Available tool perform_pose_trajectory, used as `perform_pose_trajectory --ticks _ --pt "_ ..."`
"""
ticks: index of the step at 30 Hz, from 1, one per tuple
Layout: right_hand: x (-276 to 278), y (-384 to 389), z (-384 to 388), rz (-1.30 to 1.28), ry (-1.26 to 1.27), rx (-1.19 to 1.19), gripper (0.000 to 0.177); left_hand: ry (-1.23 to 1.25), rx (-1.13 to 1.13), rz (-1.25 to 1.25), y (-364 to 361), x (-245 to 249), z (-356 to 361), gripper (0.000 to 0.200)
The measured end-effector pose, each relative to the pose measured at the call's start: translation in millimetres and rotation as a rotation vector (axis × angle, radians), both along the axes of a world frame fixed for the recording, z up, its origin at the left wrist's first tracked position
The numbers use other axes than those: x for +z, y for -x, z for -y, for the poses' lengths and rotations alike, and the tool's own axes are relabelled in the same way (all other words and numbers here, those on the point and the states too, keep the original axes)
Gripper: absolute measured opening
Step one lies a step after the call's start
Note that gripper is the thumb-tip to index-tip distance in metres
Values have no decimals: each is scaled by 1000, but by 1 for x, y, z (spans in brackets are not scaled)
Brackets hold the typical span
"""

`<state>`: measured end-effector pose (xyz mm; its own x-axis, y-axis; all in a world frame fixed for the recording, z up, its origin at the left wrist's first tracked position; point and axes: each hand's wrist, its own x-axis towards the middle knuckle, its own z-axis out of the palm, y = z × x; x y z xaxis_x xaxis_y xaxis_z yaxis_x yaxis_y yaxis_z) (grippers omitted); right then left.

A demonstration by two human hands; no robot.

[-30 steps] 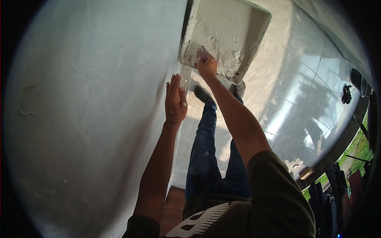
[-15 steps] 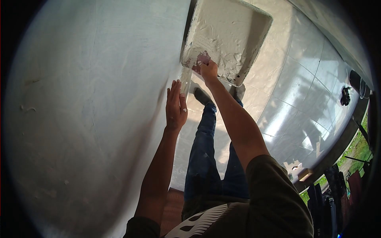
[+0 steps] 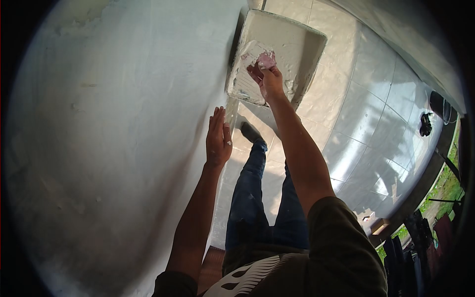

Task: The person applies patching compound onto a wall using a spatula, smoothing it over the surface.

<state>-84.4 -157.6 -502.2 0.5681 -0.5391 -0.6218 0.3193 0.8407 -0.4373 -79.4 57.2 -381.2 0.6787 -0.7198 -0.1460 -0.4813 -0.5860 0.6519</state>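
My left hand rests with its palm side against the pale wall, fingers stretched out and pointing up the frame. White smears show on its fingers. Over the rectangular tray, my right hand pinches a small pinkish scraper coated with white paste. White paste lies in the tray, with ridged marks at its left side near my right hand.
My legs in blue jeans stand on the tiled floor below the tray. A black object lies at the right. Near the floor's edge is a small wooden block, with dark clothes beyond.
My right hand has moved right and turned, lifting the scraper from the tray's lower left corner. The tray appears lower in the frame. My left hand stays almost in place.
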Motion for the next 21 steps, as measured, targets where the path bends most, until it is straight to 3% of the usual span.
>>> perform_pose_trajectory --ticks 11,15,21 --pt "173 85 12 216 18 128 16 181 1 166 -2 111 42 42" --pt "211 109 12 346 33 204 17 245 31 266 8 165 49 40" --pt "290 128 8 539 -124 277 20 342 52 427 20 236 41 40"
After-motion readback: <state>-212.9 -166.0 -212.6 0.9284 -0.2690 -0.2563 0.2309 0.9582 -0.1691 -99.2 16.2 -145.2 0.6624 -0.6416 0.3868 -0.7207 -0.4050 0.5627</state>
